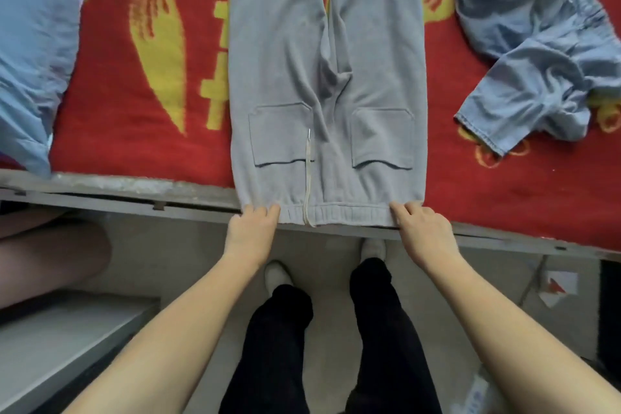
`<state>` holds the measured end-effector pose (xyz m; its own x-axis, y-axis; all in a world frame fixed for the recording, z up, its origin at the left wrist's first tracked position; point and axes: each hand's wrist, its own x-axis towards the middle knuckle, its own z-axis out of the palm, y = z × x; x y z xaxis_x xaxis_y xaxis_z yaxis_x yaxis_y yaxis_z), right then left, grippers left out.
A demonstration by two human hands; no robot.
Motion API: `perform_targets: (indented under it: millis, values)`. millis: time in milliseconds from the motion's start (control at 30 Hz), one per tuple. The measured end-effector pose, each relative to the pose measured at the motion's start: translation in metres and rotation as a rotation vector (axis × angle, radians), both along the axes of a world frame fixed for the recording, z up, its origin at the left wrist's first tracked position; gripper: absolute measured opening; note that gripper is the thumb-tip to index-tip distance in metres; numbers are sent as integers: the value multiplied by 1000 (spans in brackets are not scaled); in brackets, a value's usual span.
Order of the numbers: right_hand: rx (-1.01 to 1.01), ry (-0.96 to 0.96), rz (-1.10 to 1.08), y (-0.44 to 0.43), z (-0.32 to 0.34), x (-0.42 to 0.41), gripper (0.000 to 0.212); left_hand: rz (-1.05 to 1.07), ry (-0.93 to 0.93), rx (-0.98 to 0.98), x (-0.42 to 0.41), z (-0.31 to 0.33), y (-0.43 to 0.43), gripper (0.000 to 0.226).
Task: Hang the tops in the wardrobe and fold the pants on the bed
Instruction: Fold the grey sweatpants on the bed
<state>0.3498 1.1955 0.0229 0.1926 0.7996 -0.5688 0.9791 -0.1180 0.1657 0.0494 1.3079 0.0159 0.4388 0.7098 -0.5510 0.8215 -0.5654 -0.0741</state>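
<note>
The grey pants (322,77) lie flat on the bed (134,44), legs stretching away from the left hand (252,228) and right hand (423,228), each pinching a waistband corner; folding seems about to begin, probably by laying one leg over the other.

Both bare forearms extended forward, entering from 7 and 5 o'clock and converging slightly toward 12. Left hand (253,227): palm down, fingers curled, gripping the left corner of the grey cotton sweatpants (322,77) at the elastic waistband (349,214). Right hand (421,228): palm down, fingers curled on the waistband's right corner. Wrists straight, hands level and well apart.
</note>
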Motion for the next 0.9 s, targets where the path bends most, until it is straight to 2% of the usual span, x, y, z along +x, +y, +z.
perform_targets:
  millis: [167,300,367,433,533,633,767,900]
  values:
    - [-101,183,-85,-6,-58,15,61,101,25,-109,14,-53,-8,59]
    - [-120,382,-199,10,-56,36,54,213,-8,-34,31,-62,-9,38]
    - [-168,446,-267,21,-50,45,50,279,-70,17,44,-61,-12,33]
    - [-125,487,-368,32,-46,52,42,317,-193,57,62,-59,-17,32]
    - [151,424,-588,54,-47,69,34,304,-387,6,100,-58,-25,35]
    - [314,386,-846,83,-54,90,38,202,-458,-13,143,-61,-36,44]
    - [302,383,-923,118,-74,110,49,201,-375,-112,187,-70,-34,66]
    - [262,460,-880,128,-96,128,44,269,-238,-181,214,-82,-22,69]
